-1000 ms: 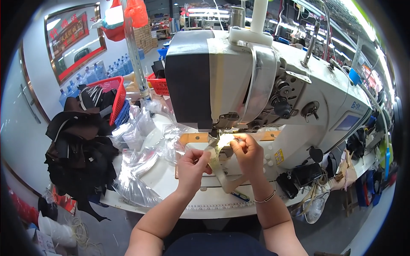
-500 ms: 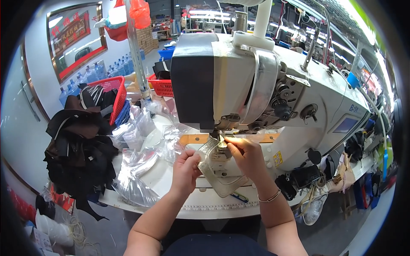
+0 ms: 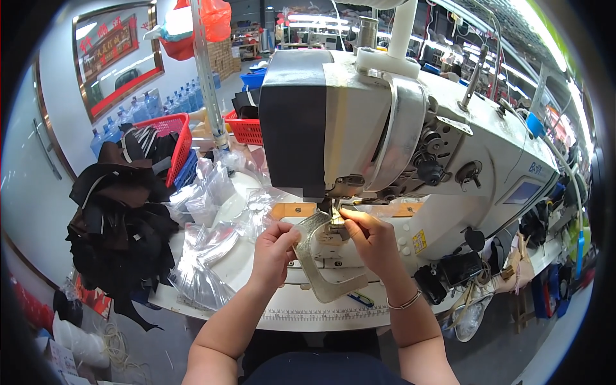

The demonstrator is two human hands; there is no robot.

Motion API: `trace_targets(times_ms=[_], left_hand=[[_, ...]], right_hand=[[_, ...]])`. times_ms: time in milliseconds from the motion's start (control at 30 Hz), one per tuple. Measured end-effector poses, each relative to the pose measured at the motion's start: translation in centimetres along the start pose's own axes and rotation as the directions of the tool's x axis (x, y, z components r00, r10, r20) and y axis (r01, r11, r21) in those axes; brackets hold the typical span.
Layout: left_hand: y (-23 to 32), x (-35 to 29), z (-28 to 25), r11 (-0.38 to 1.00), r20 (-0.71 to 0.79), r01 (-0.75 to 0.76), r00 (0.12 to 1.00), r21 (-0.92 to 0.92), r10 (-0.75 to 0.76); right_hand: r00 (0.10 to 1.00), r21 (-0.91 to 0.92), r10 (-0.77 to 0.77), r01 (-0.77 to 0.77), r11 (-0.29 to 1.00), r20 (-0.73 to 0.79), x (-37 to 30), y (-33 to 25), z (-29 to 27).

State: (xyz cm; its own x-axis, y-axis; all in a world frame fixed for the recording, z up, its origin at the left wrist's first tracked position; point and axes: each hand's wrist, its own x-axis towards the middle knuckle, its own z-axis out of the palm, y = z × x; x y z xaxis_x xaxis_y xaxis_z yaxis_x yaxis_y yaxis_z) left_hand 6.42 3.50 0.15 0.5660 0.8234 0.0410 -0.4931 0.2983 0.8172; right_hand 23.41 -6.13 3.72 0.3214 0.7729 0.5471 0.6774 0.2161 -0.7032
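A curved, light greenish-beige piece of material (image 3: 319, 280) passes under the needle area of a large white and black sewing machine (image 3: 357, 115). Its free end hangs down in front of the machine's post. With thumb and fingers closed, my left hand (image 3: 274, 249) pinches the left edge of this piece. My right hand (image 3: 371, 235) is closed close beside the needle, fingertips at the lit upper end of the piece. Those fingertips partly hide what they grip. Below the piece lies a small dark and green cutter (image 3: 360, 299).
Clear plastic bags (image 3: 204, 260) lie on the table's left. Black and brown scraps (image 3: 122, 224) hang over its edge, with a red basket (image 3: 183, 138) behind. A black box-shaped device (image 3: 458, 267) sits at the right. A printed ruler strip (image 3: 314, 314) follows the front edge.
The curved piece has swung a little, its lower end lower and further left. My left hand has shifted slightly left; my right hand stays beside the needle.
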Motion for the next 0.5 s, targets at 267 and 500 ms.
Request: trace_targets(times_ms=[267,500], left_hand=[[0.0,0.5,-0.3,0.999,0.011,-0.02,1.0,0.033,0.02],[-0.1,1.1,-0.4,0.999,0.027,-0.01,1.0,0.04,0.009]], right_hand=[[1.0,0.008,0.011,-0.011,1.0,-0.009,-0.2,0.5,0.3],[0.997,0.052,-0.04,0.043,0.998,-0.059,-0.2,1.1,0.8]])
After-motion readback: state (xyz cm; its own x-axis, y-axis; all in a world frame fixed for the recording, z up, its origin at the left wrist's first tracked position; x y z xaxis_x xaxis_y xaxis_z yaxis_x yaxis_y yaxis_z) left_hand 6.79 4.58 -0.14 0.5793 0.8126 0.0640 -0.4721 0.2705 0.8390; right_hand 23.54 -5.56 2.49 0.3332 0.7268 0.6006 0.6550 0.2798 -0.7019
